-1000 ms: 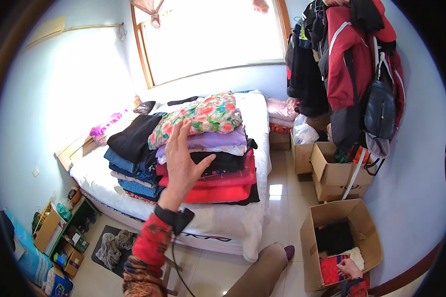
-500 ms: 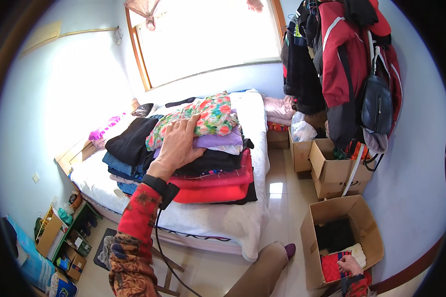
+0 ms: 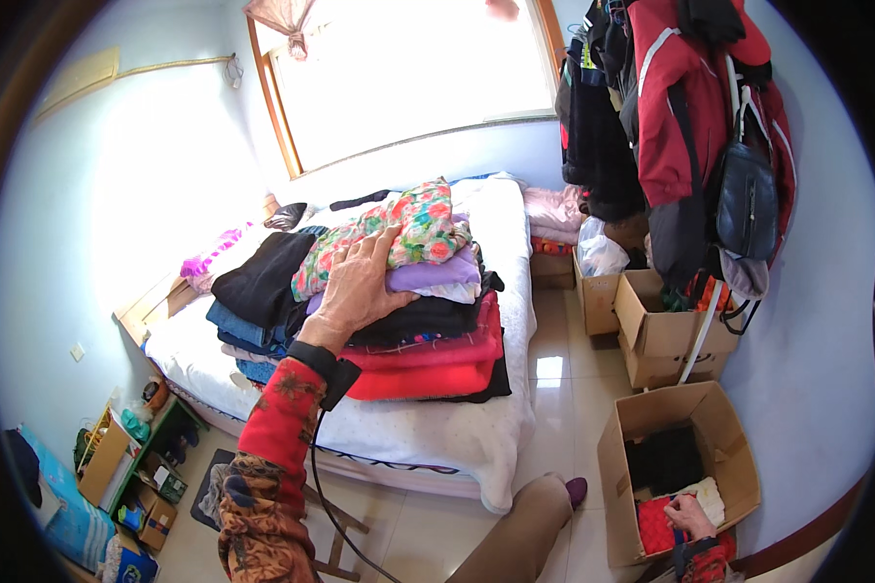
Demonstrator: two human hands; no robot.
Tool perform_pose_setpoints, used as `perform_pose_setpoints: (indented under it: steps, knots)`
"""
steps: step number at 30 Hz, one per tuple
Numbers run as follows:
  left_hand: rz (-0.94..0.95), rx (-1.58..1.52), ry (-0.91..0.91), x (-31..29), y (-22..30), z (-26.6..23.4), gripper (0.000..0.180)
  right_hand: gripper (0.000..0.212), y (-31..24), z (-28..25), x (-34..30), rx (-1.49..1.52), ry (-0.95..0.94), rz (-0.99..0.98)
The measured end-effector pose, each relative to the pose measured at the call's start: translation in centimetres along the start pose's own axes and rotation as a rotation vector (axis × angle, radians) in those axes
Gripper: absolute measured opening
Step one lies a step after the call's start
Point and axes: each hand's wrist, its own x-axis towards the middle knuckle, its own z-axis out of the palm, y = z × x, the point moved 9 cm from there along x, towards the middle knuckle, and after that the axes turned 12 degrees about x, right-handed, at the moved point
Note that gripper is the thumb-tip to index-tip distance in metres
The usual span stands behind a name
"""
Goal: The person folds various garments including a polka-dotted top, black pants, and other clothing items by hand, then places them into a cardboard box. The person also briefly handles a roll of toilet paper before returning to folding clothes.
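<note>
My left hand (image 3: 362, 290) lies with fingers spread on a folded floral garment (image 3: 413, 228), at the top of a tall clothes pile on the bed. Under its thumb side is a folded purple garment (image 3: 437, 275); black clothes and a red folded piece (image 3: 423, 381) lie lower down. On the right, my right hand (image 3: 691, 516) reaches into an open cardboard box (image 3: 617, 486). Its fingers are curled closed at the edge of a red textured garment (image 3: 654, 526). Beside that lie a cream cloth (image 3: 708, 501) and a black garment (image 3: 665, 459).
A white-covered bed (image 3: 428, 432) fills the middle. Jackets (image 3: 685, 126) and a black bag (image 3: 749, 199) hang on the right wall above another cardboard box (image 3: 671, 335). A cable (image 3: 316, 476) trails from my left wrist. A low stool (image 3: 340, 544) stands near my leg.
The view has shifted slightly, moving the scene a little right. My right hand has edged left over the red garment, covering more of its dark blue strip. My left hand stays on the pile.
</note>
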Motion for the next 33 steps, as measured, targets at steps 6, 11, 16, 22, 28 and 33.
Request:
perform_pose_setpoints:
  steps: [6, 11, 16, 22, 28, 33]
  knots:
    - [0.005, -0.061, 0.077, -0.1, -0.2, 0.0, 0.093, 0.025, -15.2, 0.3, -0.7, 0.005, 0.158, -0.400]
    - [-0.020, -0.009, 0.055, -0.1, -0.6, 0.5, 0.096, 0.025, -35.8, 4.7, -3.3, 0.224, -0.065, -0.661]
    - [-0.021, -0.019, 0.093, -0.4, -1.1, 0.5, 0.098, 0.027, -51.8, 11.6, -5.1, 0.253, -0.223, -0.897]
    - [-0.028, -0.008, 0.138, -0.4, -1.3, 0.8, 0.094, 0.048, -59.6, 15.3, -1.3, 0.418, -0.222, -0.666]
    - [-0.059, -0.091, 0.227, -0.2, -2.5, 1.0, 0.090, 0.053, -63.4, 13.3, -1.9, 0.131, 0.146, -0.921]
    - [-0.106, -0.152, 0.178, 0.3, -3.2, 2.0, 0.087, 0.041, -65.0, 13.2, -0.1, -0.100, 0.236, -0.883]
